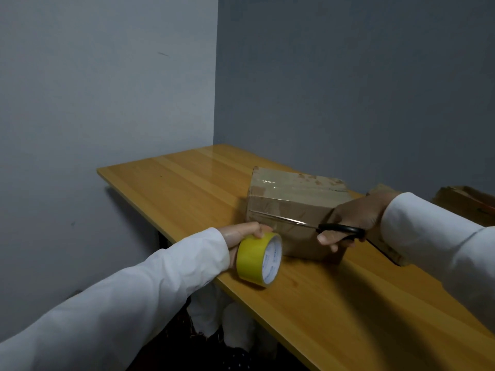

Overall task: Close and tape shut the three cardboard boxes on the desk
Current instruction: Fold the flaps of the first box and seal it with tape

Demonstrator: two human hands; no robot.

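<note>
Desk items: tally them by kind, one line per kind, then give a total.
Cardboard boxes: 3 (closed box in front, one mostly hidden behind the right hand, one at the right edge)
Rolls of yellow tape: 1, held by the left hand
Scissors: 1, held by the right hand
Total: 5

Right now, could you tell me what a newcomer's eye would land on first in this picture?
First the bright yellow tape roll, gripped by the left hand at the near edge of the wooden desk. Next the black-handled scissors in the right hand, blades stretched across the front of the closed cardboard box in the middle of the desk.
</note>
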